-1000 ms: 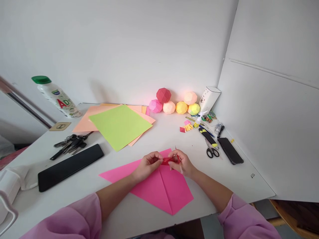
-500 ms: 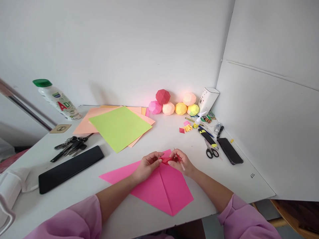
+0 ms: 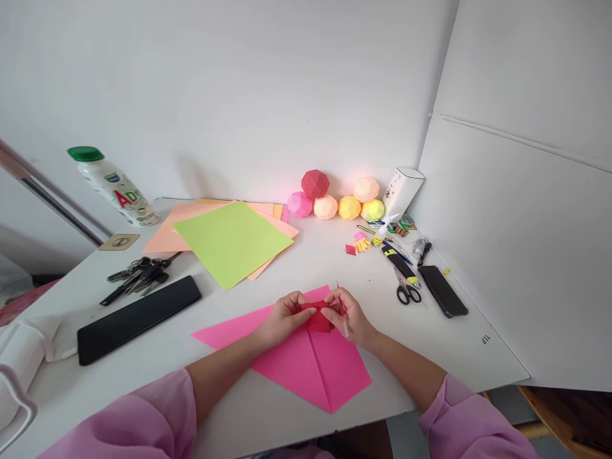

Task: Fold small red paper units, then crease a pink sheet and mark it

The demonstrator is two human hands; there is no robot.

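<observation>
A small folded piece of red paper (image 3: 317, 320) is pinched between my two hands. My left hand (image 3: 285, 317) grips its left side with thumb and fingers. On the other side my right hand (image 3: 350, 317) pinches the paper, and a thin red and clear stick (image 3: 343, 315), perhaps a brush or pen, is tucked among its fingers. Beneath both hands lies a creased sheet of pink paper (image 3: 296, 357) on the white table. The fingertips behind the red paper are partly hidden.
Left of the hands are green paper (image 3: 233, 245) over peach sheets, a black phone-like slab (image 3: 139, 320), keys (image 3: 143, 275) and a bottle (image 3: 115, 188). Faceted paper balls (image 3: 326, 207) stand at the back. Scissors (image 3: 408, 294), a cutter (image 3: 400, 264), glue (image 3: 380, 234) and a phone (image 3: 442, 291) lie right.
The red paper has been turned so that more of its flat face shows below my thumbs. Both hands stay over the pink sheet, and the view has shifted slightly.
</observation>
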